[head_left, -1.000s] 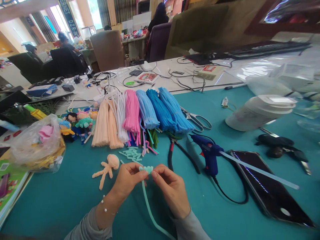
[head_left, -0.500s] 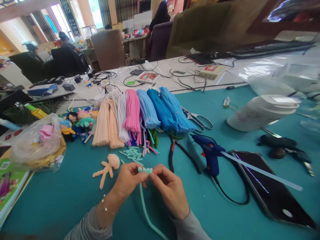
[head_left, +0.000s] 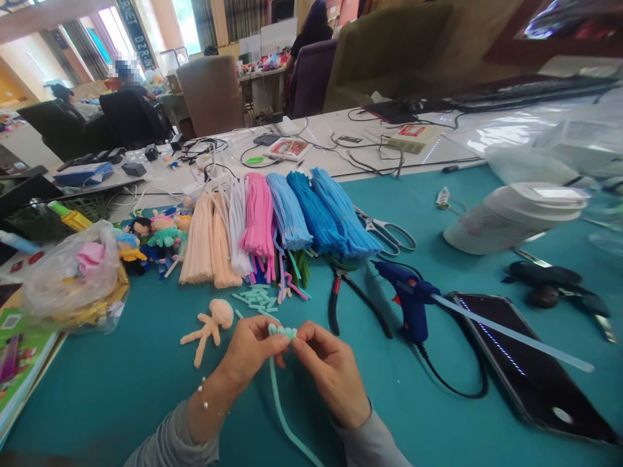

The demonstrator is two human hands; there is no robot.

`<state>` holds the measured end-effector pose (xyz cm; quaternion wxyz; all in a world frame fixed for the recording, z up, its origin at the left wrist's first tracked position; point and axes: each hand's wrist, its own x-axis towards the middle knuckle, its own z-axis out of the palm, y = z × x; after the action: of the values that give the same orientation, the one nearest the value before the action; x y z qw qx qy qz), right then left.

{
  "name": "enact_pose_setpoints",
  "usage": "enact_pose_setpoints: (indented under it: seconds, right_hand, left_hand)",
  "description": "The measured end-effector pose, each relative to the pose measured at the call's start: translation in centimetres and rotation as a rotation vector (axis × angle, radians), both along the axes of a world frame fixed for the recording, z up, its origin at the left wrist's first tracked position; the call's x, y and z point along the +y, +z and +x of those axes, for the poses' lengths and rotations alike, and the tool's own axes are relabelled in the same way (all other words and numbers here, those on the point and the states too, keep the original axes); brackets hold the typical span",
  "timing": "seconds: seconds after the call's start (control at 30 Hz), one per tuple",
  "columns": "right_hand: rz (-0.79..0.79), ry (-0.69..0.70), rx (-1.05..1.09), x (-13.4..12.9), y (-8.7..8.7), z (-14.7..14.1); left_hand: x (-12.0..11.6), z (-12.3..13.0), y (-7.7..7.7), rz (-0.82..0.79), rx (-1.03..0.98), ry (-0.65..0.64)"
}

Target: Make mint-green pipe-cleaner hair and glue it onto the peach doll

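Between my hands is a mint-green pipe cleaner, its upper end bunched into small loops and its tail hanging down toward the table's front edge. My left hand pinches the left side of the loops between thumb and fingers. On the right side, my right hand is closed in a pinch at the end of the loops. Left of my hands lies a peach doll body with a round head and thin limbs. Just beyond my fingertips are several short mint-green pieces.
Bundles of pipe cleaners lie beyond my hands. Pliers, scissors, a blue glue gun, a phone and a tilted white cup are on the right. Small dolls and a plastic bag stand left.
Both hands keep almost the same pose on the looped pipe cleaner. Its hanging tail has shifted slightly to the left.
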<state>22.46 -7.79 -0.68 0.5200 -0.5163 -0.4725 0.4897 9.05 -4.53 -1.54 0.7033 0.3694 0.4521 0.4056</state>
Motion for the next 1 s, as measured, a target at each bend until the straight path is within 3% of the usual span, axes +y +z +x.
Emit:
enact_pose_setpoints:
  seconds: [0.67, 1.0]
  right_hand:
    - [-0.059, -0.017, 0.102, 0.0, -0.3, 0.2]
    - [0.038, -0.023, 0.217, 0.3, -1.3, 0.2]
  left_hand:
    - [0.1, 0.0, 0.5, 0.001, 0.063, -0.073]
    - [0.0, 0.1, 0.1, -0.013, 0.015, -0.044]
